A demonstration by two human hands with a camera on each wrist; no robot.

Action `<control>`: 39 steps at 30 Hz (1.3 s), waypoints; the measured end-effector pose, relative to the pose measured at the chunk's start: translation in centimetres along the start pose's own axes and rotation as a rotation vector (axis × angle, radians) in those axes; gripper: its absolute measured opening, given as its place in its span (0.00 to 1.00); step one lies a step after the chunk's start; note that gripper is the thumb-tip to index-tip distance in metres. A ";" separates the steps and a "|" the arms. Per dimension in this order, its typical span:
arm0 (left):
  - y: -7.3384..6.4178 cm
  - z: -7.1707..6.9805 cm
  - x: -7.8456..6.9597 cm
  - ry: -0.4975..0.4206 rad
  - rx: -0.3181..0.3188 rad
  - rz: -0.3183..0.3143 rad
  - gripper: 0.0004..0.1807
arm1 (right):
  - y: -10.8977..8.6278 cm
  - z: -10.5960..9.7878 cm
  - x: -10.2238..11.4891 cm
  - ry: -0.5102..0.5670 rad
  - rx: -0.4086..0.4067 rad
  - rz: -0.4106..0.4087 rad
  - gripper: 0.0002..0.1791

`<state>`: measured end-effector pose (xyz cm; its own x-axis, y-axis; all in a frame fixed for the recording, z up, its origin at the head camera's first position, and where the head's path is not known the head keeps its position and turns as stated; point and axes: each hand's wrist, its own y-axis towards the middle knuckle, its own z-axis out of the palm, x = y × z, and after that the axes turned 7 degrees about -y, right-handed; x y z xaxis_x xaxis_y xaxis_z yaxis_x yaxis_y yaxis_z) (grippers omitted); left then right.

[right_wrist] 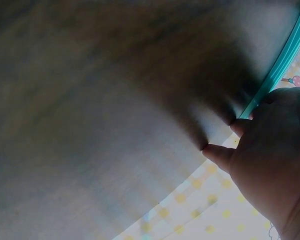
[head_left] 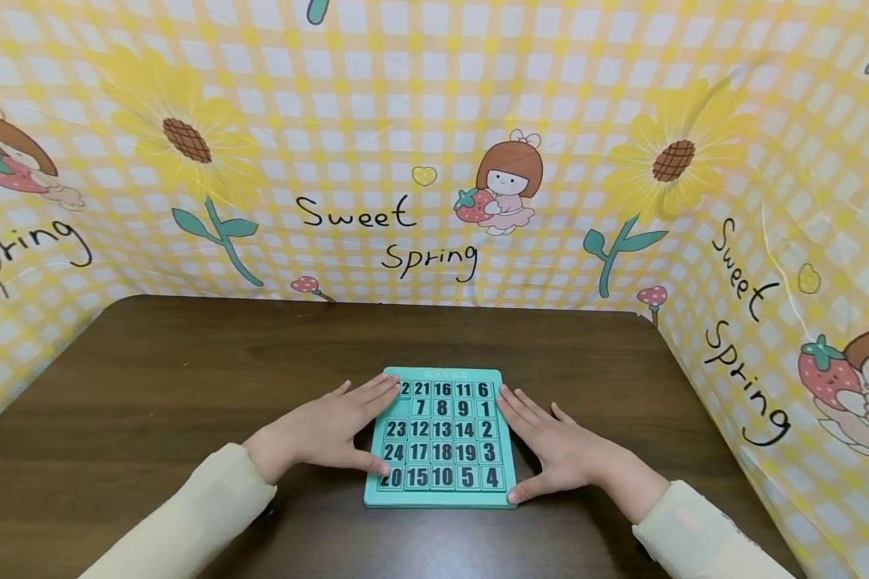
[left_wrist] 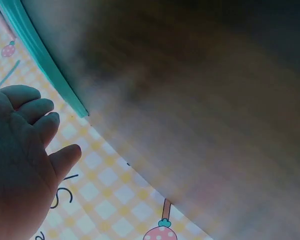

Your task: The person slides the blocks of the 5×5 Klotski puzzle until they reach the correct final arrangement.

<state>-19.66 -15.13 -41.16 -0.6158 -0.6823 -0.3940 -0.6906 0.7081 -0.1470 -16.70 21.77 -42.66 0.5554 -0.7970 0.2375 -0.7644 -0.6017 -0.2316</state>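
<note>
A teal number slide puzzle (head_left: 442, 500) lies flat on the table, its square tiles marked with black numbers in five rows. The leftmost slot of the second row has no tile. My left hand (head_left: 326, 430) rests along the puzzle's left side, fingers stretched over the top left corner and partly hiding the first tile. Its thumb reaches onto the lower left tile, marked 20 (head_left: 393, 481). Along the right side lies my right hand (head_left: 561, 452), straight fingertips at the upper right edge and thumb at the lower right corner. Both wrist views show the puzzle's teal edge (left_wrist: 45, 65) beside the fingers.
The dark brown wooden table (head_left: 188, 386) spreads around the puzzle. A yellow checked cloth (head_left: 376, 145) with flowers, strawberries and "Sweet Spring" lettering hangs like a wall behind the table and along its left and right sides.
</note>
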 end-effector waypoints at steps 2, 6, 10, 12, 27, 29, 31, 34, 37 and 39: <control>0.4 -0.1 0.1 0.008 0.013 -0.018 0.61 | 0.1 0.0 0.0 -0.002 0.001 0.000 0.72; 0.8 -0.2 0.1 0.018 0.035 -0.048 0.59 | 0.1 0.0 0.1 -0.011 0.003 0.007 0.72; 0.7 0.0 0.1 0.021 0.051 -0.058 0.58 | 0.0 -0.1 0.2 -0.007 0.003 0.006 0.72; 0.6 0.1 0.0 0.026 0.053 -0.057 0.58 | 0.0 0.0 0.3 -0.001 0.002 0.005 0.72; -0.8 0.6 -1.6 0.025 0.060 -0.054 0.58 | -0.1 0.0 0.1 0.002 0.003 0.005 0.71; -1.0 0.7 -1.7 0.027 0.058 -0.050 0.57 | -0.1 -0.1 0.1 0.003 0.001 0.006 0.71; -1.1 0.8 -1.9 0.030 0.058 -0.047 0.57 | -0.1 -0.1 0.1 0.005 0.001 0.004 0.71; -1.4 0.9 -2.0 0.037 0.056 -0.040 0.57 | -0.1 -0.1 0.2 0.005 0.003 0.003 0.71; -1.6 1.0 -2.0 0.053 0.053 -0.030 0.57 | -0.1 -0.1 0.3 0.007 0.001 -0.003 0.71; -1.6 1.1 -2.0 0.062 0.052 -0.026 0.57 | 0.0 -0.1 0.3 0.008 0.001 -0.005 0.71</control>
<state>-16.91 -14.72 -41.13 -0.6211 -0.7097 -0.3324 -0.6873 0.6971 -0.2042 -16.51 21.54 -42.49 0.5565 -0.7935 0.2464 -0.7612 -0.6058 -0.2314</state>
